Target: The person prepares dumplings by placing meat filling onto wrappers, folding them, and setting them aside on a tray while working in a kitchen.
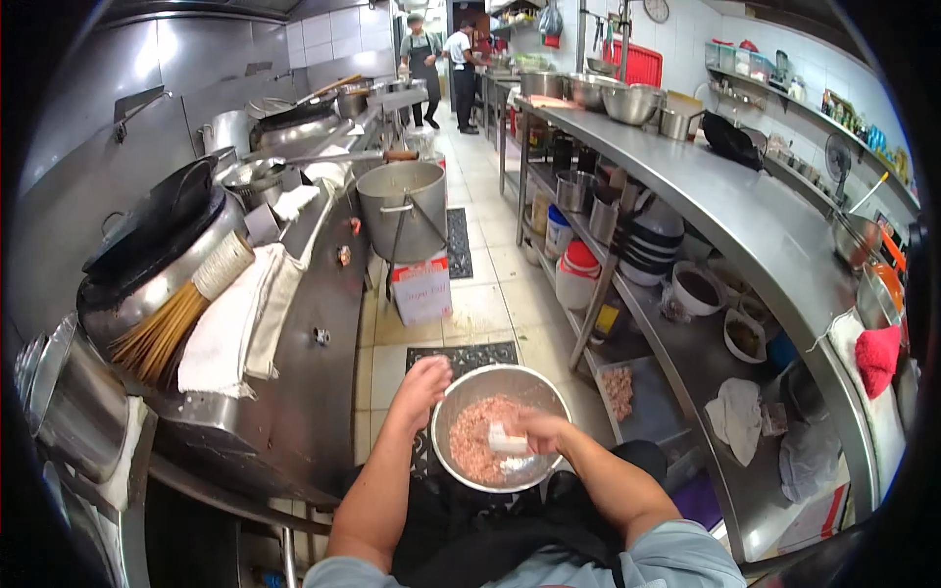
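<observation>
A large steel mixing bowl [545,391] sits low before me, between my forearms, with raw minced meat [470,434] spread over its bottom and left side. In my right hand [542,432], above the bowl, is a small white block-like object [507,439]; the hand is slightly blurred, and I cannot tell what the object is. My left hand [426,384] is raised at the bowl's upper left rim, fingers curled loosely, with nothing seen in it. Whether it touches the rim is unclear. More minced meat [617,391] lies in a plastic tray [654,404] on the right.
A steel wok range [294,397] with a bamboo brush [176,316] and cloths [228,323] stands left. A large pot [404,213] rests on a carton [425,290] ahead. A steel counter [706,176] with loaded shelves curves along the right. Two people stand far down the aisle.
</observation>
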The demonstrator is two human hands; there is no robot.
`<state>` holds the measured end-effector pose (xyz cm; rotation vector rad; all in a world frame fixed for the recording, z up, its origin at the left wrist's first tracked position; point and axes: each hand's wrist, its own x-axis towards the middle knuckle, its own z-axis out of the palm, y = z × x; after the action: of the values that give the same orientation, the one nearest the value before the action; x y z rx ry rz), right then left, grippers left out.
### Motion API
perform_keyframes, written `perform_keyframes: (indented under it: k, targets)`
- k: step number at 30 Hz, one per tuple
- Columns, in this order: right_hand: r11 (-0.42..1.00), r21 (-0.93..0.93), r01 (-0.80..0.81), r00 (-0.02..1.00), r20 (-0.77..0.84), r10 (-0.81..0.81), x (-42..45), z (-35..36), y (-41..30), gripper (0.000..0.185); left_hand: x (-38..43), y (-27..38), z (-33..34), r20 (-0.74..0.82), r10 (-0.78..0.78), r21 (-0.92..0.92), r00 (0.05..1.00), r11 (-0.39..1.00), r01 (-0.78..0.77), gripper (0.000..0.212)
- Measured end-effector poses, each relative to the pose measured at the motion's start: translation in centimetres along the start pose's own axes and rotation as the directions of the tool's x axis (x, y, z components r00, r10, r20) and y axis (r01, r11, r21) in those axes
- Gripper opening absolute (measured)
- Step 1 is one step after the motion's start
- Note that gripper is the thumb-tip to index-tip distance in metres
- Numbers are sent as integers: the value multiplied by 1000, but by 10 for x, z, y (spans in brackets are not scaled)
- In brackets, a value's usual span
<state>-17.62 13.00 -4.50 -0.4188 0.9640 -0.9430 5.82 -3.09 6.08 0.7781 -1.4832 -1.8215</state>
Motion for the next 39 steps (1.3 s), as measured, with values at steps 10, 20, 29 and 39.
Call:
perform_keyframes:
  k: [10, 20, 29, 39]
  targets:
    - [566, -142, 812, 582, 137, -801, -38, 103, -325, 35, 29, -21, -30, -222, -94, 10, 970, 995, 99, 33]
    - [618, -95, 780, 622, 8, -783, -27, 100, -295, 49, 18, -21, -28, -214, -101, 57, 972, 992, 115, 46]
    - [838, -314, -446, 888, -35, 459, 65, -89, -27, 29, 16, -14, -14, -176, -102, -45, 979, 994, 95, 49]
    - [498, 423, 757, 346, 387, -855, -89, 207, -475, 95, 30, -33, -33, -268, -134, -102, 954, 989, 110, 52]
